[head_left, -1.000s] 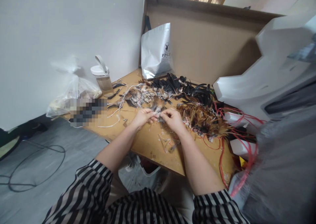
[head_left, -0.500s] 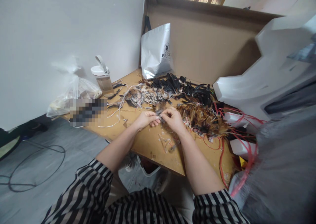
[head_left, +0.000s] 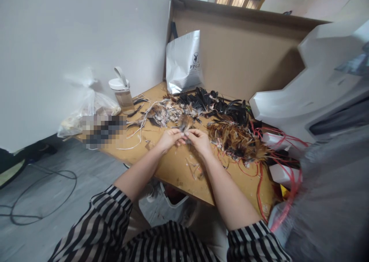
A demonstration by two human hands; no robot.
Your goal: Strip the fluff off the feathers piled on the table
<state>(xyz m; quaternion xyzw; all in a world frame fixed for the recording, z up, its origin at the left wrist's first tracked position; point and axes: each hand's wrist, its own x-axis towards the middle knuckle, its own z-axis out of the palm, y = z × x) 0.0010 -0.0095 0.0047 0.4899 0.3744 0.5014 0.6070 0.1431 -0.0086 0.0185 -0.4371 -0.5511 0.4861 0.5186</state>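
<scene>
Over the middle of the wooden table (head_left: 170, 166), my left hand (head_left: 170, 139) and my right hand (head_left: 198, 141) meet, fingertips close together. Both pinch a small brown-grey feather tuft (head_left: 185, 122), whose fluffy end points away from me. Just beyond it lies a pile of pale, fluffy feathers (head_left: 170, 112). Black feathers (head_left: 204, 100) are heaped at the back, and brown feathers (head_left: 239, 141) lie to the right of my right hand. Loose scraps (head_left: 196, 169) are scattered on the table nearer to me.
A silver bag (head_left: 183, 64) leans on the cardboard panel (head_left: 245, 50). At the left stand a lidded bottle (head_left: 121, 94) and a tied plastic bag (head_left: 89, 110). Red string (head_left: 259, 192) trails down the right side. Below the table edge sits a white-rimmed bin (head_left: 173, 205).
My right hand has shifted slightly left, closer to my left hand. More of the tuft's fluffy end now shows above the fingers. The view has tilted a little.
</scene>
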